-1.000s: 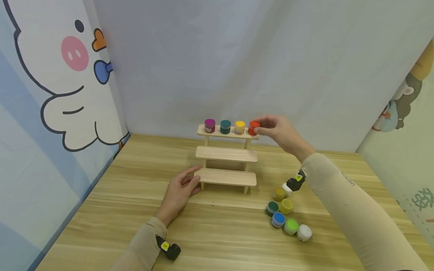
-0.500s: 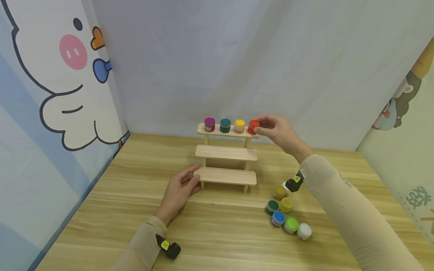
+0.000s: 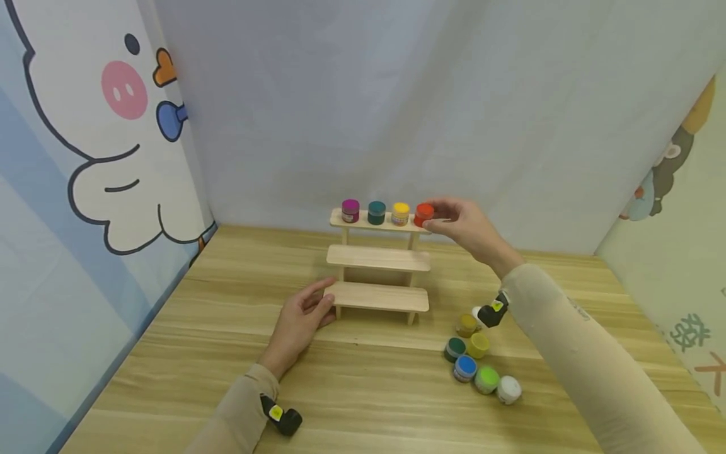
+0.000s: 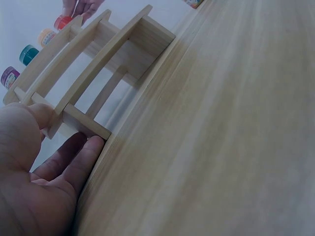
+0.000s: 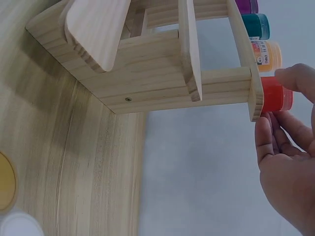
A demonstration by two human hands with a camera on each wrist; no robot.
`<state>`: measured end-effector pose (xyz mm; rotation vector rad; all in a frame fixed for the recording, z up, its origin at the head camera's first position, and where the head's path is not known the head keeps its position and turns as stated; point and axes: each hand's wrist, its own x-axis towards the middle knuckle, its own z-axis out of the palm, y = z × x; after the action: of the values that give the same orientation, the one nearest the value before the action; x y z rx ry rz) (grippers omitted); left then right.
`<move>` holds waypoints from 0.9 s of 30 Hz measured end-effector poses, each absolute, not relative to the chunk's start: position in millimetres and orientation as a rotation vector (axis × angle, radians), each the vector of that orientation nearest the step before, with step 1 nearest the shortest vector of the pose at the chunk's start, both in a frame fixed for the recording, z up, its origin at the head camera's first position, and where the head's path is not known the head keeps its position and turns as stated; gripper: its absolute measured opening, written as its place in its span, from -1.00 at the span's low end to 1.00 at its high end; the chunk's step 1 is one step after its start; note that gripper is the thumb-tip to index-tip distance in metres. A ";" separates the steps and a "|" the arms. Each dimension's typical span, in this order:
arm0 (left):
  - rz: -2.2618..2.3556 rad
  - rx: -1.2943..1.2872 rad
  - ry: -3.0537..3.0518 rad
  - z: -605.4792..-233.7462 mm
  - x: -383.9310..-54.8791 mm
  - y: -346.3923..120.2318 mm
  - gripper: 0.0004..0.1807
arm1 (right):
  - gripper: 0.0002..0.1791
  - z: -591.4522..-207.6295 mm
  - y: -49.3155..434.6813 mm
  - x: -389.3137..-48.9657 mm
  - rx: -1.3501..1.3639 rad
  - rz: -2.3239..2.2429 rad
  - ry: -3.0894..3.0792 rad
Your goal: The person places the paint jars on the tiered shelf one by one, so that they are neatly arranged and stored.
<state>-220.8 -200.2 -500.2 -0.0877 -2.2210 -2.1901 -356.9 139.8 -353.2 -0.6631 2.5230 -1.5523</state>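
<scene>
A three-tier wooden display stand (image 3: 378,257) stands on the table. Along its top tier sit a purple paint jar (image 3: 350,211), a teal paint jar (image 3: 377,212), a yellow paint jar (image 3: 400,214) and, at the right end, a red paint jar (image 3: 423,215). My right hand (image 3: 467,228) holds the red jar between thumb and fingers; the right wrist view shows the red jar (image 5: 275,94) resting on the shelf. My left hand (image 3: 300,325) grips the left end of the bottom tier, its fingertips (image 4: 93,143) against the side support.
Several more paint jars are grouped on the table right of the stand, among them a blue jar (image 3: 465,368), a light green jar (image 3: 486,380) and a white jar (image 3: 508,389). A grey-white cloth backdrop (image 3: 374,113) hangs behind, with printed panels at both sides.
My right hand has shifted very slightly down and left at the red jar, the thumb now lower on it. My left hand and the stand have stayed put.
</scene>
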 end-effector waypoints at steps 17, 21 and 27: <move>-2.172 -0.077 -2.223 -500.6 -221.2 -194.9 -0.51 | -0.19 -345.4 155.3 -343.4 -0.700 -1.732 2.418; -2.171 -0.078 -2.224 -500.6 -222.0 -196.4 -0.51 | -0.20 -340.7 162.9 -339.2 -0.707 -1.793 2.417; -2.162 -0.084 -2.243 -501.7 -221.9 -199.0 -0.50 | -0.19 -335.4 180.5 -328.8 -0.714 -1.955 2.344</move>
<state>-221.9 -199.0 -501.7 -0.0835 -2.2428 -2.1624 -328.8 180.5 -335.4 -0.7136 2.3436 -1.9546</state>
